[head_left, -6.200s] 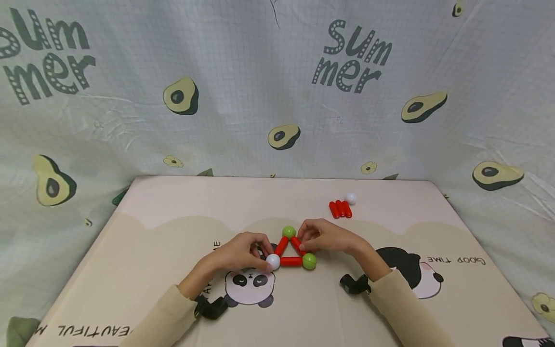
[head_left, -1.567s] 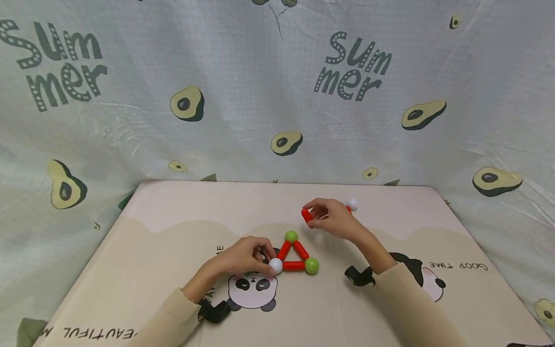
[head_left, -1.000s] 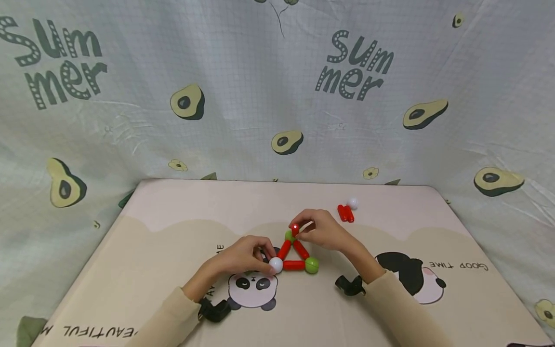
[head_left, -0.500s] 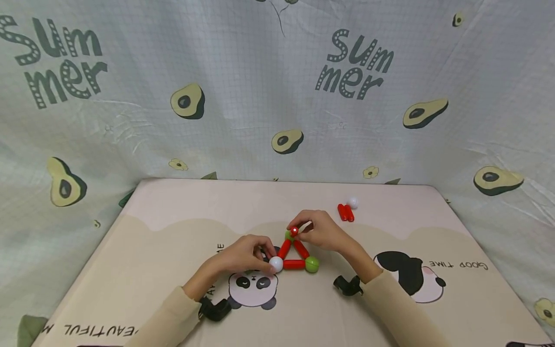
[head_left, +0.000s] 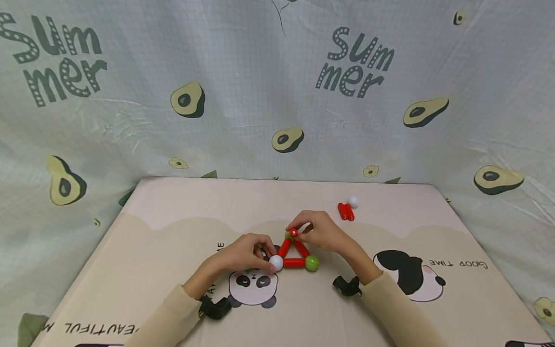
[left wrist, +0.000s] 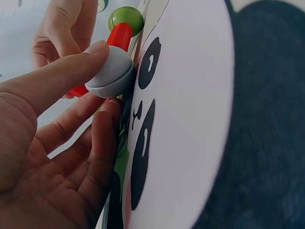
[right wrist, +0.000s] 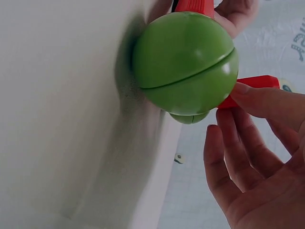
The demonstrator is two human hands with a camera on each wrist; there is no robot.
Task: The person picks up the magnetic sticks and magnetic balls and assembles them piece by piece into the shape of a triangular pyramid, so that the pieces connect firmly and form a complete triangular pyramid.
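A triangle of red rods and balls lies on the table. Its corners are a white ball, a near green ball and a far green ball. My left hand pinches the white ball between thumb and fingers. With thumb and fingertips, my right hand holds a red rod at the far green ball, one end facing the head camera. In the right wrist view this red rod points away from the tabletop, its base hidden behind the near green ball.
Two loose red rods lie side by side at the back right, with a white ball beside them. The table cover bears printed pandas and lettering. A patterned cloth hangs behind the table.
My right hand has taken a red rod from the back-right group and brought it to the far green ball; lately it has barely moved. My left hand has stayed on the white ball.
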